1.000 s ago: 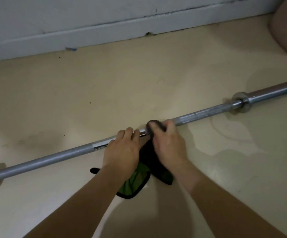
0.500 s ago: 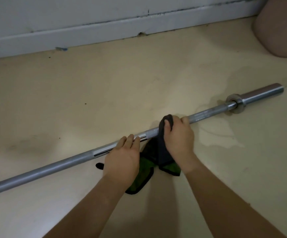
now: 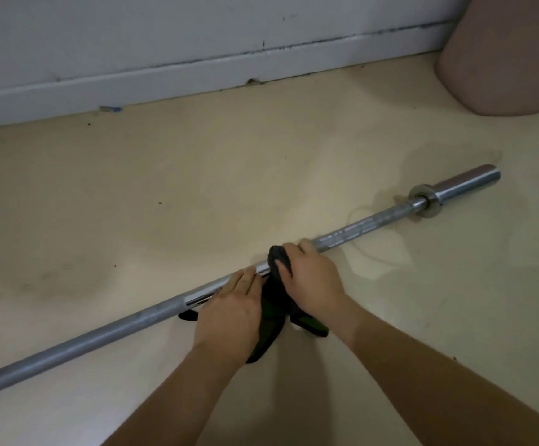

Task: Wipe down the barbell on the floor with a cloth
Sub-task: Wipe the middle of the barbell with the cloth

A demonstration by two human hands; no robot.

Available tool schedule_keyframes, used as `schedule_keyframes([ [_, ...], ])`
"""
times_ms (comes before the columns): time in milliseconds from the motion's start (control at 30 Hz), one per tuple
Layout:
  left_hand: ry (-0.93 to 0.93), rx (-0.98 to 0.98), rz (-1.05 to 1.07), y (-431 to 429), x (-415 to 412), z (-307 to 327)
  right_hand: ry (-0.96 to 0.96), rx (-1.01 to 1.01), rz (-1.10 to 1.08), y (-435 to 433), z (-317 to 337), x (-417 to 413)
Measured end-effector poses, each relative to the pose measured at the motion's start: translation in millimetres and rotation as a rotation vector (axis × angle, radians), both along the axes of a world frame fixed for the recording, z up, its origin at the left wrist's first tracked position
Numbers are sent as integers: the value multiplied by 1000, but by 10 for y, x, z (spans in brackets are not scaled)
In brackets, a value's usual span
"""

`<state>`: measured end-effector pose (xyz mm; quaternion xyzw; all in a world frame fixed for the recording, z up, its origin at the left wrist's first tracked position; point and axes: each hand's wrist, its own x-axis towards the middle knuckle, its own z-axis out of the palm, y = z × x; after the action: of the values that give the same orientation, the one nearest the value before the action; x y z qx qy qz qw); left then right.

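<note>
A long silver barbell (image 3: 368, 227) lies diagonally on the cream floor, its collar and sleeve end at the upper right. A dark cloth with green patches (image 3: 274, 317) is draped over the bar's middle and hangs toward me. My right hand (image 3: 310, 278) is closed around the cloth and the bar. My left hand (image 3: 229, 313) rests flat on the bar just left of the cloth, fingers together, pressing down. The bar's left end runs out of frame.
A white wall with a skirting board (image 3: 197, 75) runs along the back. A pink rounded object (image 3: 506, 53) stands at the upper right corner. Faint damp-looking marks spread on the floor (image 3: 390, 268) near the bar's right part.
My right hand with the cloth slid right along the bar toward the collar, then held near there. My left hand stayed pressed on the bar. The view shifted slightly right.
</note>
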<state>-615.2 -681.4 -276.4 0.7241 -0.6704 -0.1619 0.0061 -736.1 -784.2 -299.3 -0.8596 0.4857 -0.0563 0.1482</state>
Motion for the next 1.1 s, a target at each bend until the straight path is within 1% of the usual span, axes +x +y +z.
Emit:
schedule_keyframes([
  [33,-9,7,-11,18,6,20,34,-5,-15,-106,17,-122],
  [100,-23,2,-13,11,-1,64,63,-17,-195,-320,61,-352],
  [133,-24,-5,-10,-11,-8,85,41,-16,-283,-363,75,-423],
  [167,-37,5,-9,-32,-7,84,-2,-21,-305,-344,79,-434],
  [200,-39,-4,-1,-44,-5,69,-38,-27,-267,-285,85,-397],
  [300,-49,-39,31,-78,-37,11,-65,-6,-16,12,25,-230],
  [367,-54,-60,27,-110,-38,-10,-63,-25,69,-37,-15,-280],
  [433,-73,-77,19,-112,-28,-76,-61,-65,105,-268,-42,-447],
  [467,-82,-78,26,-106,-22,-99,-69,-109,71,-376,-71,-545],
  [500,-89,-80,34,-94,-19,-128,-101,-119,-28,-417,-86,-603],
  [567,-101,-72,51,-106,-44,-144,-184,-64,-283,-293,-126,-515],
  [600,-100,-68,61,-131,-70,-142,-214,-34,-330,-171,-124,-378],
  [633,-97,-63,74,-156,-92,-142,-234,-27,-294,-57,-113,-240],
  [700,-89,-56,82,-180,-115,-139,-202,-40,-51,-8,-96,-172],
  [767,-104,-72,78,-186,-126,-148,-95,-67,187,-284,-67,-419],
  [800,-117,-74,75,-182,-136,-150,-67,-103,213,-445,-70,-563],
  [833,-127,-67,76,-184,-148,-148,-73,-126,156,-558,-70,-667],
  [867,-139,-57,78,-193,-162,-135,-90,-103,47,-580,-76,-710],
  [900,-156,-46,81,-217,-181,-113,-122,-69,-72,-507,-99,-675],
  [933,-176,-32,80,-256,-204,-75,-154,-39,-147,-381,-102,-565],
  [967,-198,-10,82,-301,-227,-35,-168,-20,-166,-253,-92,-434],
  [1000,-217,17,92,-346,-250,-1,-172,-6,-141,-154,-82,-330],
  [1100,-257,52,123,-436,-284,25,-184,-3,-12,-204,-78,-376],
])
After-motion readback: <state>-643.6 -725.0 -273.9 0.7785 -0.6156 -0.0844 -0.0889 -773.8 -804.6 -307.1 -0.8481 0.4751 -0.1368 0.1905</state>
